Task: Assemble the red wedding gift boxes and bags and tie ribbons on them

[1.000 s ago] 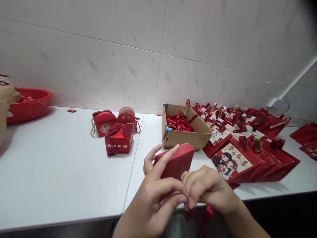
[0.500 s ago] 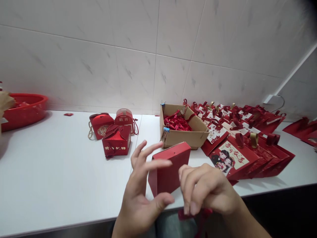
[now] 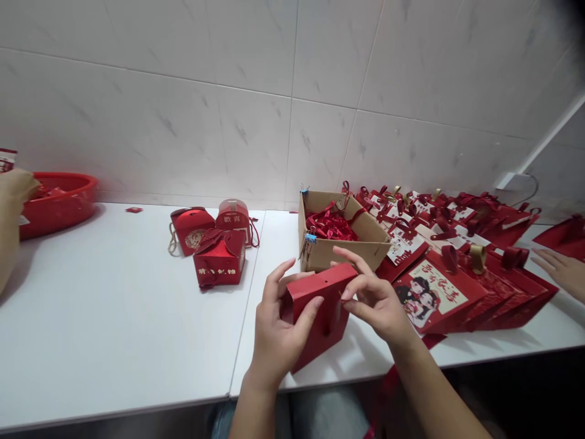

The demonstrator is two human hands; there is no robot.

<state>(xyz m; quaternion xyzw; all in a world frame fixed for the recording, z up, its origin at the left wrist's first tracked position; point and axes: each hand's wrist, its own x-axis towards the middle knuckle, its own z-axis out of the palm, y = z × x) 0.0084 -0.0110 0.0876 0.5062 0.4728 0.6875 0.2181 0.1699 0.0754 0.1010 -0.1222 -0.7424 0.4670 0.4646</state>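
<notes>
I hold a plain red paper bag (image 3: pixel 320 317) upright over the white table's front edge (image 3: pixel 137 402). My left hand (image 3: pixel 278 326) grips its left side, thumb across the front and fingers behind. My right hand (image 3: pixel 372 299) pinches the bag's top right edge with thumb and forefinger. A small hole shows near the bag's top rim. Just behind the bag stands an open cardboard box (image 3: pixel 340 247) with red ribbons (image 3: pixel 331 227) in it.
Three small red gift boxes (image 3: pixel 214 241) stand at the centre left. Several flat red bags (image 3: pixel 452 268) with pictures and ribbon handles lie fanned out on the right. A red basin (image 3: pixel 57 201) sits far left. Another person's hand (image 3: pixel 560 271) rests at the right edge, another arm (image 3: pixel 11 219) at the left.
My left hand went from spread open beside the bag to gripping its left side. My right hand rose from the bag's bottom to its top edge. Another person's hand appeared at right.
</notes>
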